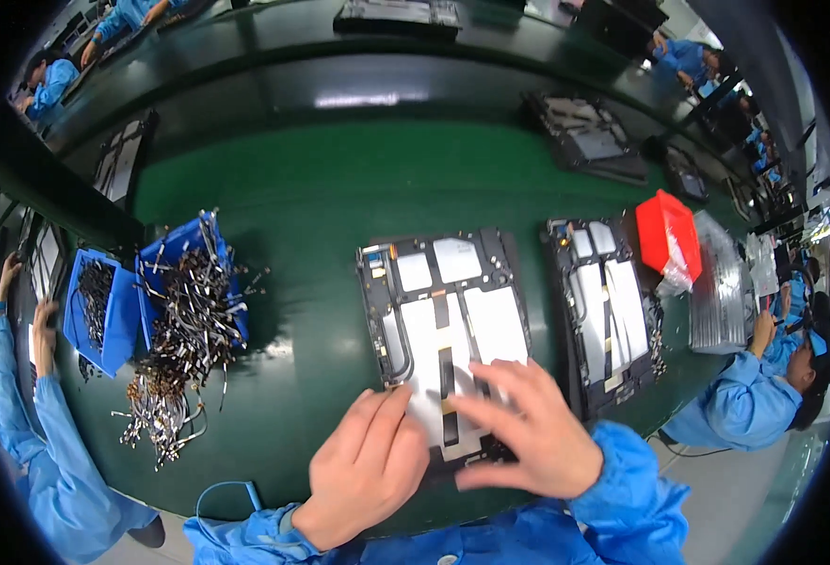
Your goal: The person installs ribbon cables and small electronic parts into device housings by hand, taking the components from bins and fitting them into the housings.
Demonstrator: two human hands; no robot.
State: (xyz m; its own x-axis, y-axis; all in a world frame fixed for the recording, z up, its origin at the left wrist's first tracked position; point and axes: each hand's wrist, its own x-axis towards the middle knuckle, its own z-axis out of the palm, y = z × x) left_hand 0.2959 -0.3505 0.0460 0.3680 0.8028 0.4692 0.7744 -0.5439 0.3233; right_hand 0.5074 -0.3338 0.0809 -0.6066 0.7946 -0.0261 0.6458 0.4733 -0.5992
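Observation:
In front of me on the green table lies an opened tablet (pixel 438 320), its black frame holding several silver-white battery cells, with a dark strip (pixel 447 395) running down the middle. My left hand (pixel 368 461) is at its lower left side, fingers curled together, fingertips against a thin dark cable along the edge; whatever they pinch is hidden. Over the lower right of the cells my right hand (pixel 532 433) is held with its fingers apart, somewhat blurred, and nothing shows in it. A second opened tablet (pixel 603 311) of the same kind lies to the right.
Blue bins (pixel 104 320) at left hold dark flex cables; a heap of cables (pixel 193 301) spills onto the table. A red bin (pixel 667 240) and a stack of clear trays (pixel 716 292) stand at right. Another device (pixel 589 137) lies farther back. Co-workers sit on both sides.

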